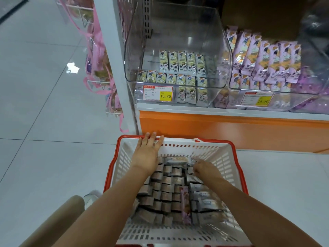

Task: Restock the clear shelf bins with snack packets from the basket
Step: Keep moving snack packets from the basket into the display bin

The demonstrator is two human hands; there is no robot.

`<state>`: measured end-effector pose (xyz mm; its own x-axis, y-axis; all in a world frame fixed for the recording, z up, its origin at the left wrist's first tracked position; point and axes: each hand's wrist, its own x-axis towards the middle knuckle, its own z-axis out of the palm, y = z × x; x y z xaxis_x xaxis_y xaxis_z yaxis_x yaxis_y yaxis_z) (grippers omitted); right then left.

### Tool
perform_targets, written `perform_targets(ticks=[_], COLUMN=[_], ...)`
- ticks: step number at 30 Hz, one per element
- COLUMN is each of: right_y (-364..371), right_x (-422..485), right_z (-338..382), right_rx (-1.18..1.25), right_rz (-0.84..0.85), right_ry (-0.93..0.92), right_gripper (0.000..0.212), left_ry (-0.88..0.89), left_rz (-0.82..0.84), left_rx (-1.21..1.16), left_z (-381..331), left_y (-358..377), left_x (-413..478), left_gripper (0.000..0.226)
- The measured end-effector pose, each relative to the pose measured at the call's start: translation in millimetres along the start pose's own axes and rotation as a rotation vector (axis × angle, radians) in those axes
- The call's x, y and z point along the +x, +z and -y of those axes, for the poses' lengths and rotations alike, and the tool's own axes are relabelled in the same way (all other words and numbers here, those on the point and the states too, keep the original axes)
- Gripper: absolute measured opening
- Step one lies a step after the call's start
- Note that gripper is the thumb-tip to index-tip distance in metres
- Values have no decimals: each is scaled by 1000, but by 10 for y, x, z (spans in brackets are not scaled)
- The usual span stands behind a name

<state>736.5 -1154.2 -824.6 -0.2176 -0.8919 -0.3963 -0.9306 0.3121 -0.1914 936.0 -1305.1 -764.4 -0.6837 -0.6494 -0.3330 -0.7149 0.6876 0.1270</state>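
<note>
Before the orange shelf base (231, 129), left hand (146, 154) lies flat on basket (218, 143) rim, right hand (203, 168) among packets (167, 189), grip unclear.

Basket (223, 165) in front, shelf (231, 114) behind
The basket is sitting on the floor (44, 107) before the shelf, snack packets (167, 191) lying inside it; my left hand (147, 154) is resting on its far rim, my right hand (203, 168) among the packets; the left bin (178, 24) is standing just beside the right bin (288, 103) on the shelf
</note>
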Motion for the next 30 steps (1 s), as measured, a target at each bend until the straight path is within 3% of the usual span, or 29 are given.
perform_targets(ticks=[2, 4, 8, 14, 17, 21, 25, 30], right_y=[-192, -362, -702, -1243, -1446, -1593, -1732, -1926], right_x=[-58, -111, -213, -416, -567, -716, -763, -711], right_z=[-14, -21, 85, 477, 657, 778, 918, 1131], right_rx=[122, 276, 575, 904, 864, 843, 842, 770], right_rz=[-60, -111, -262, -433, -472, -446, -413, -460], right_ry=[-17, -26, -48, -153, -306, -394, -329, -315], right_gripper=[9, 13, 18, 4, 12, 4, 22, 20], left_ry=[2, 6, -106, -378, -426, -423, -331, -198], left_rz=[12, -23, -63, 286, 217, 26, -107, -245], left_rx=[-51, -117, -360, -1343, -1608, -1594, -1595, -1644], left_z=[-2, -9, -88, -331, -415, -397, -308, -263], left_y=[-36, -87, -239, -710, -912, -1132, -1295, -1498], left_x=[-19, -60, -131, -352, -443, -503, -585, -689], left_gripper=[75, 70, 35, 46, 44, 27, 20, 14])
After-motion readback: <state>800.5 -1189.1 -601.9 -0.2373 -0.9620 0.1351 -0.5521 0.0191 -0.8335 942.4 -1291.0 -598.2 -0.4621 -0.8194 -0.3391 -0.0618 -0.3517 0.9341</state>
